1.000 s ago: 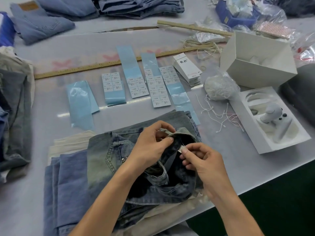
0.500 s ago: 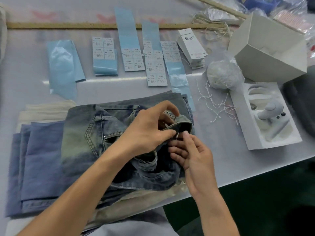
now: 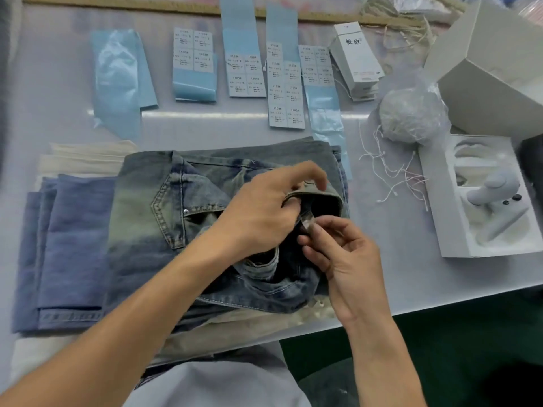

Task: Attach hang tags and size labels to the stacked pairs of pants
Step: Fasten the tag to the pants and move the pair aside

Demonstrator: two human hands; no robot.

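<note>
Washed grey-blue jeans (image 3: 164,218) lie on top of a stack of folded pants (image 3: 67,248) at the table's near edge. My left hand (image 3: 261,212) grips the folded-back waistband (image 3: 320,195) and holds it open. My right hand (image 3: 340,254) pinches a small pale label (image 3: 308,221) that hangs inside the waistband. Sheets of size stickers (image 3: 285,92) on blue backing lie in a row beyond the jeans. A stack of white hang tags (image 3: 357,60) sits to their right.
Loose white tag strings (image 3: 390,174) lie right of the jeans, next to a bagged bundle (image 3: 411,116). A white tray with a tagging gun (image 3: 493,198) and an open white box (image 3: 493,69) stand at the right. A wooden ruler (image 3: 123,2) runs along the far side.
The view has shifted nearer and lower over the stack. My right hand has pulled the small label out from inside the waistband and now pinches it. My left hand keeps its hold.
</note>
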